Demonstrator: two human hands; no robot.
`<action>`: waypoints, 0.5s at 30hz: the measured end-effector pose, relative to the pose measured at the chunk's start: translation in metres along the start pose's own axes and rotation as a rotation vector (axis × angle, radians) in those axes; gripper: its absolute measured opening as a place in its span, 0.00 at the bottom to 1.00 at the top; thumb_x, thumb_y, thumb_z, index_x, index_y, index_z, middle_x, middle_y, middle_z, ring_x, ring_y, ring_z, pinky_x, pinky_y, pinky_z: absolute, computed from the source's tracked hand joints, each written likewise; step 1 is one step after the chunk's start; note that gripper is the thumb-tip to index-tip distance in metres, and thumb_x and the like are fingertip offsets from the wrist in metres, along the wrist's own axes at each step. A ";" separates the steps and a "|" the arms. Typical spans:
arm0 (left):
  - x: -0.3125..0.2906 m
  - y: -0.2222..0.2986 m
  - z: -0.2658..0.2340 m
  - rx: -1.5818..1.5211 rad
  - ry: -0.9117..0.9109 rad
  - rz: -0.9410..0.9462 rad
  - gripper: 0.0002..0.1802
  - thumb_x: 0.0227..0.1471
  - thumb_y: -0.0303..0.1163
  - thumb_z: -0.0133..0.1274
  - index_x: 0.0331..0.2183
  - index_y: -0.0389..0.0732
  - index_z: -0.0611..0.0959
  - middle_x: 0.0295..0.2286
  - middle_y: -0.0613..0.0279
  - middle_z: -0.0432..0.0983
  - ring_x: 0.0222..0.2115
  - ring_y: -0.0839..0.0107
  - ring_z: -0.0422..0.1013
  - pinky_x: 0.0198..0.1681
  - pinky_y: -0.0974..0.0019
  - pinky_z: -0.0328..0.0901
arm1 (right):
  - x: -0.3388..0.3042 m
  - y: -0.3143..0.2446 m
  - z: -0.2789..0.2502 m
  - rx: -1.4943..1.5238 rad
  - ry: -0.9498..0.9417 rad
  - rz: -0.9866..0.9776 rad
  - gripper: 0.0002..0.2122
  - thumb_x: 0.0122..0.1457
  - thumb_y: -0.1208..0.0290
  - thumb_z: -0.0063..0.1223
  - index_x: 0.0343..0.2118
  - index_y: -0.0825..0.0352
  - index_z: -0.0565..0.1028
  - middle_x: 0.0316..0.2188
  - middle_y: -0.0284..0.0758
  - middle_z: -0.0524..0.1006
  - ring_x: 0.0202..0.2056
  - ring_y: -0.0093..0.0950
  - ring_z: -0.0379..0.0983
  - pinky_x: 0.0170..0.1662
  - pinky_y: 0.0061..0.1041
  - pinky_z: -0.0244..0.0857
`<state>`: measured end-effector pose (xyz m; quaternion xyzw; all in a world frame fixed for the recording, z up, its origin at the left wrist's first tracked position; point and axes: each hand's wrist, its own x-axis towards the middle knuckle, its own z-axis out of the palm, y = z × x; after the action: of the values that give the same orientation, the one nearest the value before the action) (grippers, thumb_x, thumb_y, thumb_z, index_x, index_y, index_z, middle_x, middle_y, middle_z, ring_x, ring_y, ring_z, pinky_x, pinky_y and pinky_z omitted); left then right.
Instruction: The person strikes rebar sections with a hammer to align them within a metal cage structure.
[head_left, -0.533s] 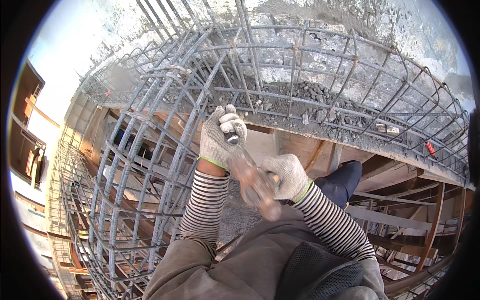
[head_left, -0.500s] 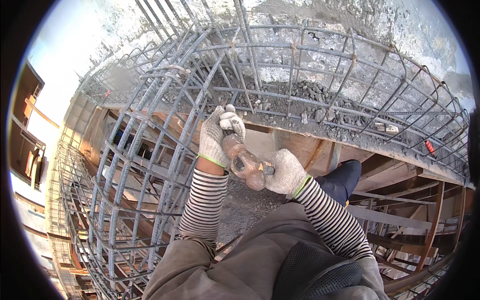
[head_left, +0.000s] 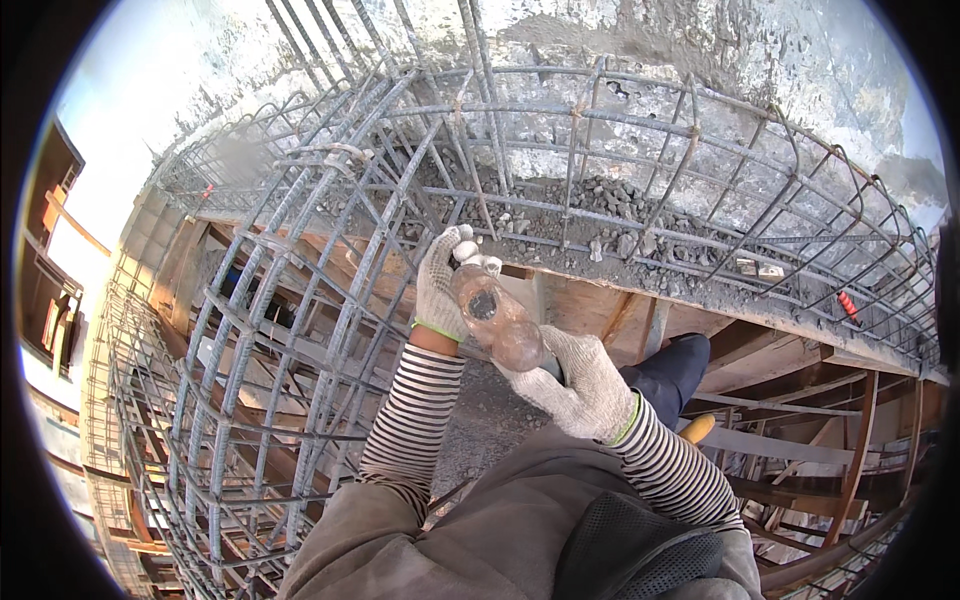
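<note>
Between my hands is a brown, rounded piece shaped like a hammer head point(head_left: 497, 318), with a dark oval hole in its upper side and a ball-like near end. My left hand point(head_left: 440, 285), in a white knit glove, closes on its far end, fingers curled beside the rebar. My right hand point(head_left: 590, 390), gloved alike, has its thumb and fingers at the ball end; part of that grip is hidden. No handle shows in the hole. The rebar cage point(head_left: 340, 270) rises just left of my left hand.
A concrete wall point(head_left: 660, 110) stands ahead, with broken rubble point(head_left: 620, 205) on the ledge below it among horizontal bars. A small red object point(head_left: 848, 305) lies at the right. Boards and beams point(head_left: 770, 365) lie lower down. My dark-trousered knee point(head_left: 675, 370) juts right beside a yellow rounded thing point(head_left: 697, 428).
The brown piece has turned, its hole shifting upward. My right hand has lowered slightly and moved right, its thumb opening away from the fingers; a grey-and-yellow bit beside it no longer shows.
</note>
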<state>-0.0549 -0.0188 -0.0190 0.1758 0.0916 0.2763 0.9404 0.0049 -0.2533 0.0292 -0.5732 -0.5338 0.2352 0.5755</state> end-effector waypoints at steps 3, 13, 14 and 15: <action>-0.004 -0.012 0.003 0.040 -0.013 0.026 0.06 0.61 0.33 0.52 0.37 0.43 0.81 0.25 0.68 0.73 0.23 0.69 0.71 0.39 0.57 0.74 | -0.006 0.001 -0.005 0.165 0.007 -0.132 0.22 0.60 0.60 0.57 0.50 0.74 0.74 0.33 0.50 0.80 0.35 0.47 0.79 0.40 0.34 0.72; -0.002 -0.026 0.008 0.325 0.156 0.134 0.06 0.61 0.34 0.53 0.36 0.43 0.80 0.24 0.69 0.73 0.23 0.71 0.71 0.41 0.62 0.72 | -0.026 -0.014 -0.018 0.358 0.092 0.241 0.12 0.61 0.66 0.56 0.39 0.71 0.76 0.26 0.36 0.76 0.27 0.23 0.72 0.31 0.28 0.67; 0.003 -0.031 0.007 0.310 0.145 0.127 0.06 0.60 0.34 0.53 0.35 0.43 0.80 0.23 0.69 0.73 0.23 0.72 0.71 0.39 0.64 0.72 | -0.023 -0.025 -0.027 0.221 0.098 0.134 0.11 0.59 0.68 0.58 0.39 0.71 0.76 0.26 0.36 0.77 0.27 0.24 0.73 0.32 0.27 0.68; 0.004 -0.031 0.000 0.352 0.134 0.151 0.06 0.60 0.34 0.53 0.35 0.43 0.80 0.24 0.69 0.74 0.23 0.72 0.71 0.37 0.66 0.72 | -0.018 -0.032 -0.029 0.088 0.083 0.073 0.12 0.57 0.70 0.60 0.40 0.71 0.76 0.26 0.36 0.77 0.27 0.25 0.74 0.32 0.26 0.68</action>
<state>-0.0367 -0.0409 -0.0311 0.3250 0.1873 0.3369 0.8636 0.0137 -0.2883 0.0586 -0.5755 -0.4775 0.2554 0.6128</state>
